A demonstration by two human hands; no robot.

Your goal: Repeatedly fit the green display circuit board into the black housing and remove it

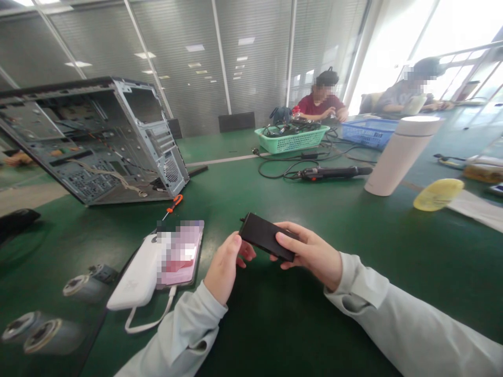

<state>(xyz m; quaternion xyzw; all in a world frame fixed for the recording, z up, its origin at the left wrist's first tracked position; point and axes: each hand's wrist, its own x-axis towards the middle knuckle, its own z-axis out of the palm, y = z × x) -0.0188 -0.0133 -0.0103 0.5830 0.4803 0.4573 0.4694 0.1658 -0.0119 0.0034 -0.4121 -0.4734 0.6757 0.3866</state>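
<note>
Black box [261, 234] in the right hand [314, 251]

Box [266, 236] between hands [314, 252], phone [193, 248] left, computer case [100, 149] behind phone, tumbler [398, 159] right

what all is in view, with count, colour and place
box: 1, black, front middle, held
computer case: 1, grey, left
screwdriver: 1, orange-handled, before computer case
power bank: 1, white, left of box
phone: 1, pinkish, beside power bank
charging cable: 1, white, near phone
metal cylinders: about 4, grey, lower left
green basket: 1, green, far middle
cables: several, black, around green basket
corded tool: 1, black, before green basket
tumbler: 1, pale pink, right
yellow item: 1, yellow, beside tumbler
blue basket: 1, blue, behind tumbler
people: at least 2, red and grey tops, background
table: 1, green, foreground
left hand: 1, pale sleeve, at box's end
right hand: 1, pale sleeve, holding box
</note>
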